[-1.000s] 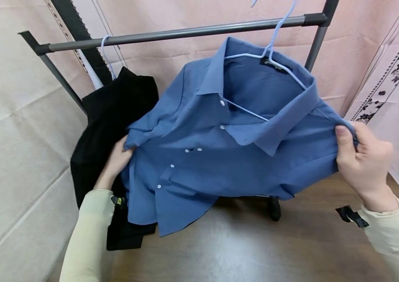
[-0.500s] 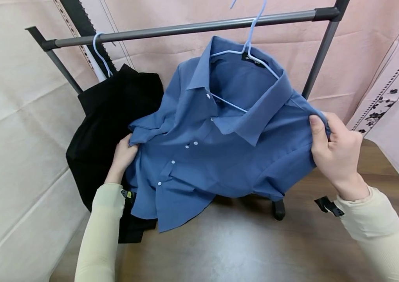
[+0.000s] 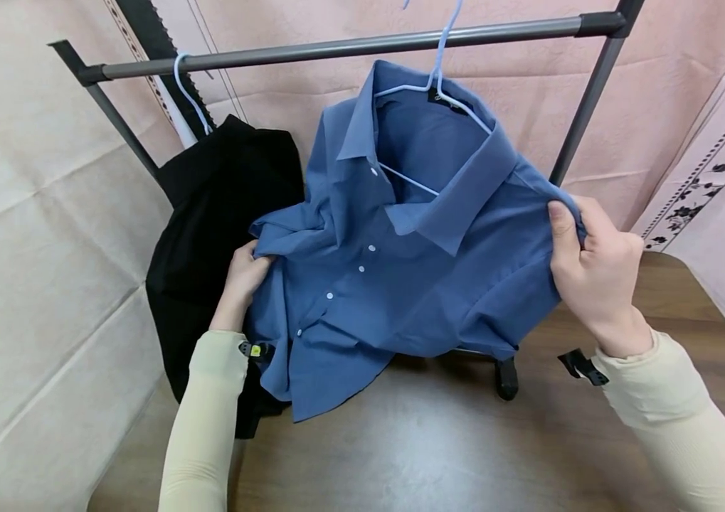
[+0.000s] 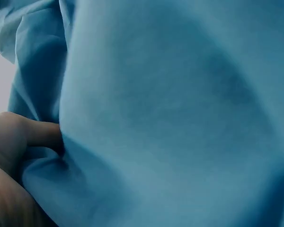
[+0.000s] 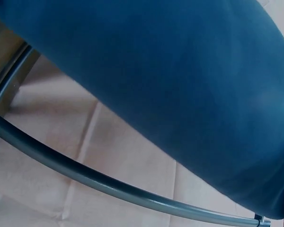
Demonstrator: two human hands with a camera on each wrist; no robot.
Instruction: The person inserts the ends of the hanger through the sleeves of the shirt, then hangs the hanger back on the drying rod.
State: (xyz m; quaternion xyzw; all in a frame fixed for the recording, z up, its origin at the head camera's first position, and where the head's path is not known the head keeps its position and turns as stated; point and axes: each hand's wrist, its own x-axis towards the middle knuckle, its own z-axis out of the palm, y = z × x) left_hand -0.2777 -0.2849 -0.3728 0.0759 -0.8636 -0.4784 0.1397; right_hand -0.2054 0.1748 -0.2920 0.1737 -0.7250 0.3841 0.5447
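Note:
A blue button-up shirt (image 3: 413, 284) with white buttons hangs on a pale blue hanger (image 3: 442, 64) hooked over the rack's bar. At the left, my left hand (image 3: 247, 274) grips the cloth by the sleeve; the left wrist view has its fingers partly buried in the blue folds (image 4: 170, 104). My right hand (image 3: 595, 270) pinches the opposite shoulder, thumb in front, and draws it out to the right. The collar stands open, with the hanger's arms showing inside the neck. Shirt cloth (image 5: 170, 85) fills much of the right wrist view, where the right hand is hidden.
A black garment (image 3: 221, 213) hangs on another pale blue hanger (image 3: 186, 92), right behind my left hand. The grey rack bar (image 3: 336, 50) runs across the back on slanted posts. A wooden table (image 3: 439, 455) lies below, with pink curtain cloth (image 3: 311, 99) behind.
In the head view, the shirt and right hand have shifted left, while the left hand has shifted right, so the hands are closer together. Both keep their hold on the shirt.

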